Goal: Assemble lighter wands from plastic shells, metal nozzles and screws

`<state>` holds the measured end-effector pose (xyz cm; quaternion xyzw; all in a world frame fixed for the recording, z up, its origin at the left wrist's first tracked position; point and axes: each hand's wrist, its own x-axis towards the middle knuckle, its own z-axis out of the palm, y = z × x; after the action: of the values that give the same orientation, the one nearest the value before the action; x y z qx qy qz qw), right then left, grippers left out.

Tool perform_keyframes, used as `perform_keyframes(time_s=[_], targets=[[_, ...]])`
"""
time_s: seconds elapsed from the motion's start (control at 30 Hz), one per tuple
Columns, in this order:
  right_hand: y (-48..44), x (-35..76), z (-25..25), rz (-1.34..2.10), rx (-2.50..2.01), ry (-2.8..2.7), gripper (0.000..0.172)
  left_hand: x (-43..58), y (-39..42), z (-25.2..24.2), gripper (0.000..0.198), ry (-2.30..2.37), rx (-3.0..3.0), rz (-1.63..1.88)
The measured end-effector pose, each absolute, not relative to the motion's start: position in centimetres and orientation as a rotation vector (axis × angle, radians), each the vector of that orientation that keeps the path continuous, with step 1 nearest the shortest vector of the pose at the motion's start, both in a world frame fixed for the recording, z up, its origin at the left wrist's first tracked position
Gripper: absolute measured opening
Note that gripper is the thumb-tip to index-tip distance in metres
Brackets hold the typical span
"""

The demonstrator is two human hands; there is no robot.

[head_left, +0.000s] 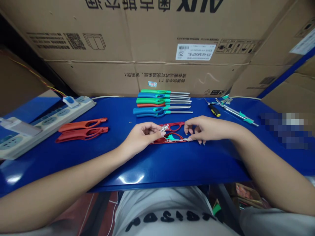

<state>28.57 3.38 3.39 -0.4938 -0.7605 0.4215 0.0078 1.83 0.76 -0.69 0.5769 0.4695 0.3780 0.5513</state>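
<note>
A red lighter casing (176, 126) lies in two halves on the blue table, one half behind the other. The nearer half carries a green trigger piece (172, 138) and thin white wiring. Pinched in my left hand (145, 133) is a small clear and silver part (164, 127), held above the left part of the casing. My right hand (202, 128) is at the casing's right end, its thumb and a finger closed on the small metal end (186, 139) beside the nearer half. The casing's left ends are partly hidden by my left hand.
Assembled lighters (151, 101) lie stacked at the back. Red and orange casings (82, 134) are at left, near a white power strip (59, 116). A screwdriver (214, 110) and metal tubes (238, 113) lie at back right. Cardboard (98, 72) stands behind the table (103, 167).
</note>
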Motion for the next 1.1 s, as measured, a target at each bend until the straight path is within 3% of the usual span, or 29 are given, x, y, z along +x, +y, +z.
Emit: perform_keyframes(time_s=[0.2, 0.37, 0.57, 0.8, 1.1], targets=[[1.8, 26.2, 3.0, 0.838, -0.984, -2.622, 0.022, 1.8, 0.6, -0.4, 0.039, 1.079, 1.320, 0.890], [1.3, 24.6, 1.0, 0.601, -0.899, -2.682, 0.009, 1.7, 0.7, -0.4, 0.042, 1.082, 1.313, 0.867], [2.2, 24.9, 0.3, 0.885, -0.886, -2.468, 0.008, 1.7, 0.7, -0.3, 0.042, 1.091, 1.321, 0.859], [2.7, 24.9, -0.8, 1.460, -1.025, -2.063, 0.028, 1.7, 0.8, -0.3, 0.039, 1.116, 1.349, 0.865], [3.5, 24.7, -1.4, 1.607, -0.935, -1.800, 0.040, 1.5, 1.0, -0.4, 0.037, 1.137, 1.406, 0.828]])
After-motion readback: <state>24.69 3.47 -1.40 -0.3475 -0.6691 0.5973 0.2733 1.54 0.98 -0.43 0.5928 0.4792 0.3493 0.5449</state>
